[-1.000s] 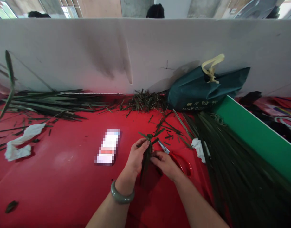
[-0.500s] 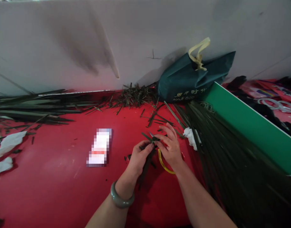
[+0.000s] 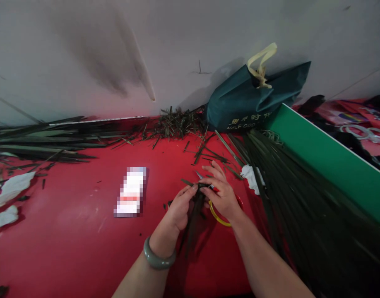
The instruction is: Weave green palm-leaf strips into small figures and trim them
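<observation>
Between my two hands is a small bundle of dark green leaf strips, with long ends hanging down toward me. My left hand, with a grey-green bangle on its wrist, pinches the strips from the left. My right hand pinches them near the top with thumb and index finger, its other fingers lifted. Under the right hand lie scissors with yellow and red handles; their pointed tip shows beyond the fingers. The exact fold of the strips is hidden by the fingertips.
A pixelated, phone-shaped bright object lies left on the red table. Long leaves fill the right side beside a green panel. Leaf scraps and a dark teal bag sit against the wall. Crumpled tissue is nearby.
Both hands stay together on the strips. My right fingers have shifted slightly down and left over the bundle, and the hanging strip ends show more now. The view has tilted a little.
</observation>
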`<state>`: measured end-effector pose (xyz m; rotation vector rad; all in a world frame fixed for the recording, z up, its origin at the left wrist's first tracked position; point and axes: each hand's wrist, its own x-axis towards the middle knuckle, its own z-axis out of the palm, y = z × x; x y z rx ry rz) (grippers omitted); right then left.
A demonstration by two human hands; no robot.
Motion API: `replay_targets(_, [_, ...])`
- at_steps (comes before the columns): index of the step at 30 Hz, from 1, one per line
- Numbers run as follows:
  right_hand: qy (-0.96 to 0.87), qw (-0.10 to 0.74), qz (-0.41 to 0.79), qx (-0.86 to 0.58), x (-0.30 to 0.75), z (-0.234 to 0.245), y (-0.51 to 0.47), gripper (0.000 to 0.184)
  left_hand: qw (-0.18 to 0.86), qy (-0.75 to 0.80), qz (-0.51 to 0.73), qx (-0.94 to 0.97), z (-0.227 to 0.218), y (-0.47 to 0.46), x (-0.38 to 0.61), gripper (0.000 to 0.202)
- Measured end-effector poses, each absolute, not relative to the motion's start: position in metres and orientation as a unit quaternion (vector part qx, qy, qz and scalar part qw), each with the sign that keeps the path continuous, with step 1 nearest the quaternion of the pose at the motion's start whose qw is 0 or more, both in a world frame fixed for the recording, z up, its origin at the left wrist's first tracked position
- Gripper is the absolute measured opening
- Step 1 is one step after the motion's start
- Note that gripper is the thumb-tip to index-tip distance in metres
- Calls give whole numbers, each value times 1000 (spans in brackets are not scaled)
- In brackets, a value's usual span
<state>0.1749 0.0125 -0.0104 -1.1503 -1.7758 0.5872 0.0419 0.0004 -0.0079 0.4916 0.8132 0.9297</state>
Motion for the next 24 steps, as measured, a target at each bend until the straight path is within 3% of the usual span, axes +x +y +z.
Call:
replay_targets(7, [-697,463,291,-464,173,-9,11,14,790,383,419,231,-7,2,40,21])
replay_targets(12, [-688,476,300,-458,178,-11,15,23,777,400,432,221,-5,5,36,20])
replay_targets(24, [-560,484,416,-529,180,-18,18,13,753,400,474,218,-6,7,35,25])
